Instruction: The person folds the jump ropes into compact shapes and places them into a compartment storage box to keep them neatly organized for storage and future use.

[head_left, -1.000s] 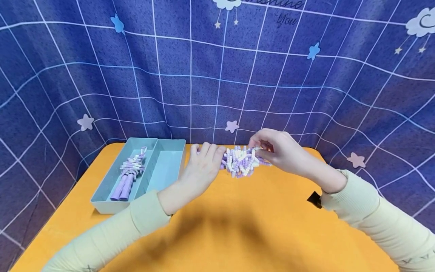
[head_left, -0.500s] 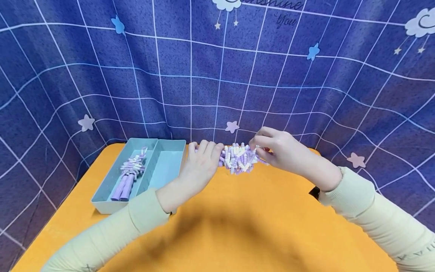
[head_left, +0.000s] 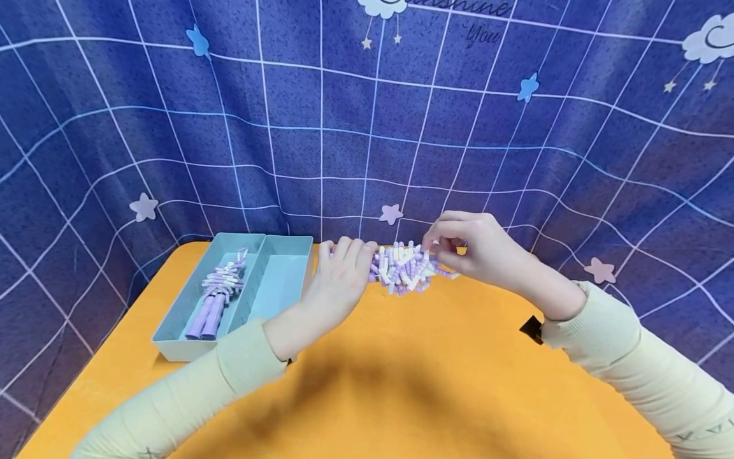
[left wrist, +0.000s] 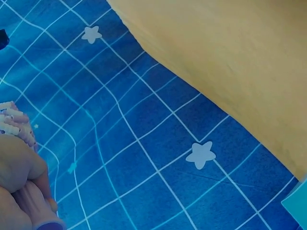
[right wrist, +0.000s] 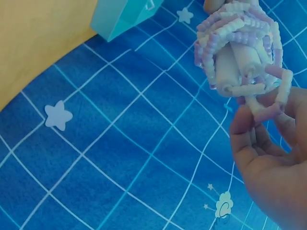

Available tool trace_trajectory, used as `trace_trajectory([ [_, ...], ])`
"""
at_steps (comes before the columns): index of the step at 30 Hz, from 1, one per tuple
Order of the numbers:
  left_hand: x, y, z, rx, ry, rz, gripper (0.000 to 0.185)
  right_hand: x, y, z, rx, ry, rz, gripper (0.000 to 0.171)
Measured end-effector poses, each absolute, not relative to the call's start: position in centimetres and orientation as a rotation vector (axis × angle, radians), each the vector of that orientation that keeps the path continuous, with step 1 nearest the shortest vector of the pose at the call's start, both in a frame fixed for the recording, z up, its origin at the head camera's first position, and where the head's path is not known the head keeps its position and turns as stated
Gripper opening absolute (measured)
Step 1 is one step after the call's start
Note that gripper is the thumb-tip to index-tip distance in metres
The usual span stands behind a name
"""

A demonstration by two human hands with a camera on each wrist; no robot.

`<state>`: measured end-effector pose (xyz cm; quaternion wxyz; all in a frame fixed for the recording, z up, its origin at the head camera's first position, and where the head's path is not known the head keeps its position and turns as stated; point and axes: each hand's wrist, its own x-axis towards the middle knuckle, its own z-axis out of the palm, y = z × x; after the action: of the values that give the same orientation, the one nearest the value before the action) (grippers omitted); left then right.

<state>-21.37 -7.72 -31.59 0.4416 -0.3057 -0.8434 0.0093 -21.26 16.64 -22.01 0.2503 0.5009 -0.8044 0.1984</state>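
Note:
A bundled jump rope (head_left: 401,268) with white and purple beads is held between my two hands over the far side of the table. My left hand (head_left: 338,277) grips it by its purple handles; one handle (left wrist: 36,206) shows its open end below the fingers in the left wrist view. At the bundle's other end, my right hand (head_left: 473,245) pinches a loose beaded loop (right wrist: 273,112) between thumb and fingers. Two white handle ends (right wrist: 237,67) poke out of the wound beads in the right wrist view.
A pale blue two-compartment tray (head_left: 163,349) stands at the left on the orange table (head_left: 401,395). Its left compartment holds another bundled jump rope (head_left: 220,280) with purple handles. A blue curtain (head_left: 344,159) with white grid lines and stars hangs around the table's back and sides.
The jump rope bundle has risen slightly. My right hand has shifted a little up and to the right, with its fingers at the beaded end. The left hand stays around the handles.

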Motion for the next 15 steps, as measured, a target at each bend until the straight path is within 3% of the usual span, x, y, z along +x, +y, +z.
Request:
trace_trajectory([
  [7,-21.29,-7.76,-31.51,-0.744,-2.09,0.044,0.023,-20.84,16.38,-22.0,1.313,-2.311,0.676,0.007],
  [15,-21.25,-7.82,-31.51,-0.746,-2.082,0.035,0.023,-20.59,15.89,-21.97,1.333,-2.282,0.663,0.017],
])
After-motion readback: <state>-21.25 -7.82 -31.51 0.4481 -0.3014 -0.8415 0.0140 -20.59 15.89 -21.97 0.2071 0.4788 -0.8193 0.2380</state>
